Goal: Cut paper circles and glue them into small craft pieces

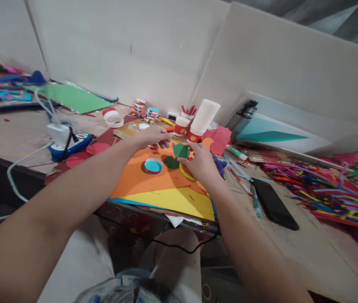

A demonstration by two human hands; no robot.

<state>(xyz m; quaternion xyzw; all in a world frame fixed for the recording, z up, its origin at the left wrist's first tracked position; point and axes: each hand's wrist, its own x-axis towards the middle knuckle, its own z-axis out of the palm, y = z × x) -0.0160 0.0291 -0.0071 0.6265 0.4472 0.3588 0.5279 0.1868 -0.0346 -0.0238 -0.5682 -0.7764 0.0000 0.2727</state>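
Note:
My right hand (201, 162) pinches a dark green paper circle (181, 150) at its right edge, between thumb and fingers. A second green circle (170, 162) lies just below it on the orange paper (131, 176). To the left of that sits a shallow ring cut from a cup (153, 166), white-rimmed with a light blue inside. My left hand (156, 138) hovers over the back of the orange paper, fingers loosely bent and apart, with nothing visible in them. Beneath it a small red piece (154, 147) partly shows. A yellow ring (186, 171) is partly hidden by my right hand.
Stacked paper cups (204, 115) stand at the back beside a single red cup (180, 125). On the right lie a black phone (273, 203) and many pipe cleaners (327, 189). A blue power strip (71, 145) with white cables sits left, near the table edge.

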